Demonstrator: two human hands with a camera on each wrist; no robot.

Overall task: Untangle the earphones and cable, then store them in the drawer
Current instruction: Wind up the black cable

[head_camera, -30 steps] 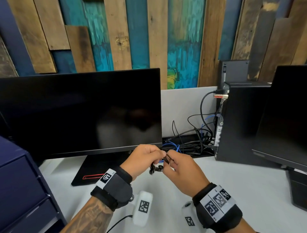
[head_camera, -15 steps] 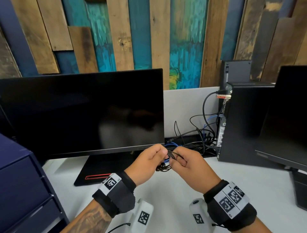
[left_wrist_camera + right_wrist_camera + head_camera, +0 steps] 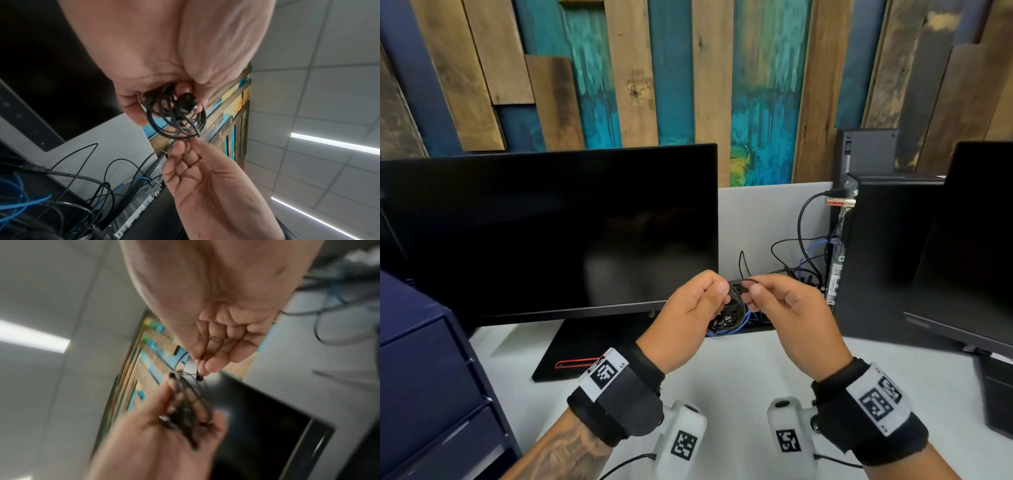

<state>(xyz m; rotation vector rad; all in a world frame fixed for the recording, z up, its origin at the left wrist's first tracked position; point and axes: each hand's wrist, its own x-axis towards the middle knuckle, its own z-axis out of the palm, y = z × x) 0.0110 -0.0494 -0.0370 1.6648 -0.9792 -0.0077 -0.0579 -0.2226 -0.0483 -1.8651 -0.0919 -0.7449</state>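
Observation:
A tangled bundle of black earphones and cable (image 3: 732, 308) hangs between both hands above the white desk. My left hand (image 3: 693, 310) grips the bundle, its fingers curled round the loops (image 3: 174, 113), with an earbud (image 3: 187, 102) showing against the fingers. My right hand (image 3: 784, 308) pinches one strand of the cable between thumb and forefinger (image 3: 202, 368); a small black end piece (image 3: 199, 378) sticks out below that pinch. The right wrist view is blurred. The dark blue drawer unit (image 3: 424, 383) stands at the left edge, its drawers shut.
A black monitor (image 3: 544, 233) stands behind the hands, its base (image 3: 592, 346) on the desk (image 3: 739, 370). A black computer tower (image 3: 887, 260) with a mess of black and blue cables (image 3: 801, 270) is at the right, and a second monitor (image 3: 976, 246) at the far right.
Both hands have risen with the bundle, and more of its loops now hang free between them. The right hand has drawn a strand out sideways from the bundle.

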